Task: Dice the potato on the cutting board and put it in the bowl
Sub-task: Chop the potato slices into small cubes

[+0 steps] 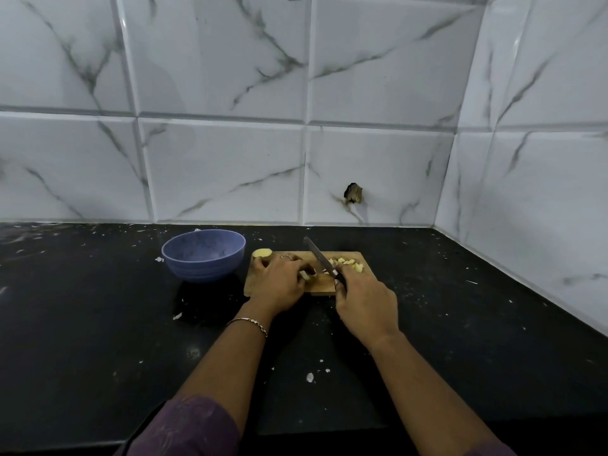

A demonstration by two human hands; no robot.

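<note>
On the dark desk [98, 324] we find the blue bowl [200, 270] at the left, just beside the wooden cutting board [324, 287]. A potato half [262, 252] lies at the board's far left corner. Our left hand [279, 281], fingers curled, holds a pale potato piece [304, 275] down on the board, close against the knife [319, 255], whose blade slants away toward the wall. Right of the blade sits a heap of diced potato [348, 264]. Our right hand [365, 307] grips the knife's dark handle.
</note>
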